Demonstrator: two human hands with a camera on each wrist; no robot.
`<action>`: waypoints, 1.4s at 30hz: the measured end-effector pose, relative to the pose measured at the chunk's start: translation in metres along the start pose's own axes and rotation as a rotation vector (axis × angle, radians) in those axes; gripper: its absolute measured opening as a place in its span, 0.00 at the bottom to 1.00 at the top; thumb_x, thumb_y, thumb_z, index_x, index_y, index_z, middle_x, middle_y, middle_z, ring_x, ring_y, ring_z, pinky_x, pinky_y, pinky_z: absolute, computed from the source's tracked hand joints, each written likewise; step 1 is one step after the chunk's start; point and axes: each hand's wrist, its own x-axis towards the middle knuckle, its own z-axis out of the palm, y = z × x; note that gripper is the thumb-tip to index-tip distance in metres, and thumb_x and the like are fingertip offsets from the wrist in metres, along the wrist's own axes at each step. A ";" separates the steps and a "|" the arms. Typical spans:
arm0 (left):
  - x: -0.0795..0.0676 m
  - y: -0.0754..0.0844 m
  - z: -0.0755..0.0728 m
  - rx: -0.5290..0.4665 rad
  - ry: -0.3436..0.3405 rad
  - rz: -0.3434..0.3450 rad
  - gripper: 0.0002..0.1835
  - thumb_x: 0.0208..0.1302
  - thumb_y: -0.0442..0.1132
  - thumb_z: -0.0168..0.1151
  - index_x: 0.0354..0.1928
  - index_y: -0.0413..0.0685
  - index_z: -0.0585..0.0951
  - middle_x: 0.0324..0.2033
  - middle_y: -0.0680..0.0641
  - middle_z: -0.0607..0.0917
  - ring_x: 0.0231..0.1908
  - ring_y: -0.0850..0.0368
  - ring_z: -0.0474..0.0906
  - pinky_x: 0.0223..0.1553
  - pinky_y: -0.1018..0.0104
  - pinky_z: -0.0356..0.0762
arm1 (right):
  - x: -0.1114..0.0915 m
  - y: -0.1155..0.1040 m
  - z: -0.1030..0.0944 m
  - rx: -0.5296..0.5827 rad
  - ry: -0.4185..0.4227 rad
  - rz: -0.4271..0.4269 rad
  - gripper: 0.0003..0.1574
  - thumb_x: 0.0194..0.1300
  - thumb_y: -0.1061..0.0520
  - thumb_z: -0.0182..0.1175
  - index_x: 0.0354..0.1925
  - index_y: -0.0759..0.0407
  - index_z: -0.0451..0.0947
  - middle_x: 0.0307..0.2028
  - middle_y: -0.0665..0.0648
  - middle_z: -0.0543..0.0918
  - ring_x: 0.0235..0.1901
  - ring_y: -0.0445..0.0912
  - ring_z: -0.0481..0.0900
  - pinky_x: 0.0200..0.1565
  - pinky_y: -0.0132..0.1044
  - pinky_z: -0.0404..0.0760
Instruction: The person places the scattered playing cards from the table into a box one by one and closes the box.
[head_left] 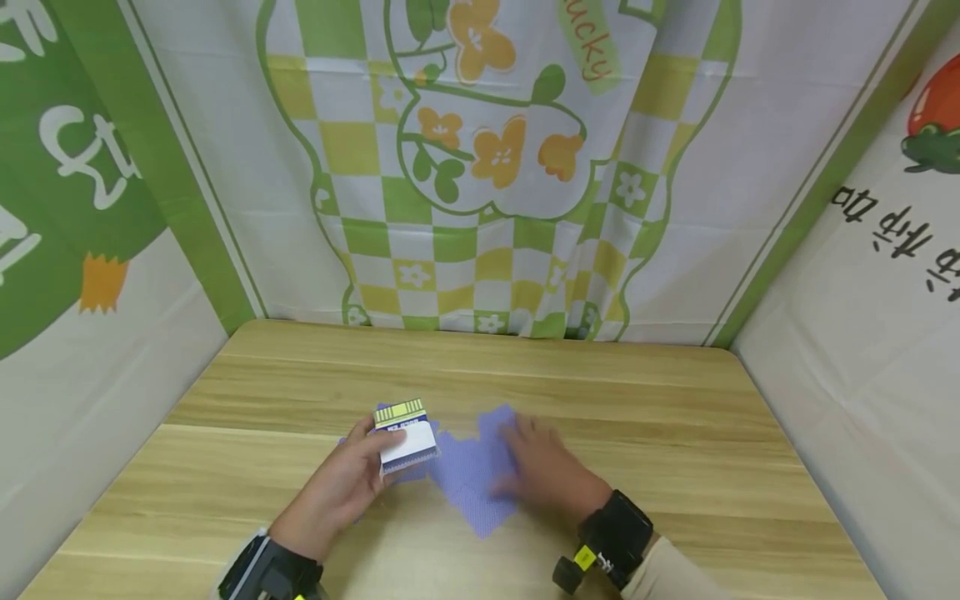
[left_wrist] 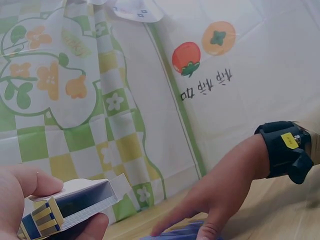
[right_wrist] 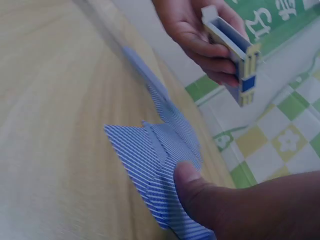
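My left hand point(head_left: 347, 479) grips a small white, blue and yellow card box point(head_left: 411, 454), thumb across its face, raised over the table. In the left wrist view one end of the box point(left_wrist: 95, 187) stands open, with a white flap sticking out and a dark hollow inside. Blue-and-white striped playing cards point(head_left: 471, 479) lie loosely spread on the table, some of them behind the box. Over their right side my right hand point(head_left: 551, 468) reaches with extended fingers, blurred in the head view. Its thumb point(right_wrist: 188, 175) touches the striped cards point(right_wrist: 137, 150) in the right wrist view.
The wooden table point(head_left: 675, 417) has rounded far corners. A checked green, yellow and white curtain point(head_left: 487, 275) hangs along its back edge. White printed cloth walls point(head_left: 847, 333) close in both sides. Black camera bands point(head_left: 617, 537) sit on both wrists.
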 end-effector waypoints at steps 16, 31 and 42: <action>0.000 -0.002 -0.001 0.014 0.005 -0.001 0.43 0.71 0.33 0.53 0.78 0.49 0.40 0.61 0.43 0.72 0.50 0.57 0.82 0.54 0.68 0.81 | -0.005 -0.017 -0.001 -0.108 0.049 -0.152 0.25 0.64 0.51 0.68 0.56 0.60 0.78 0.52 0.55 0.82 0.54 0.50 0.79 0.60 0.45 0.78; -0.002 0.001 0.000 0.012 0.034 0.019 0.47 0.70 0.32 0.54 0.79 0.49 0.34 0.62 0.41 0.71 0.50 0.58 0.82 0.55 0.68 0.81 | 0.000 -0.001 -0.011 -0.066 0.020 -0.136 0.31 0.59 0.58 0.72 0.60 0.62 0.77 0.51 0.57 0.82 0.52 0.51 0.79 0.56 0.45 0.81; -0.002 0.005 -0.003 0.021 0.059 0.039 0.47 0.71 0.32 0.54 0.78 0.49 0.34 0.62 0.41 0.72 0.49 0.59 0.84 0.56 0.67 0.81 | 0.004 0.000 -0.017 -0.034 0.002 -0.073 0.46 0.52 0.57 0.76 0.68 0.56 0.72 0.49 0.56 0.78 0.47 0.48 0.74 0.47 0.39 0.77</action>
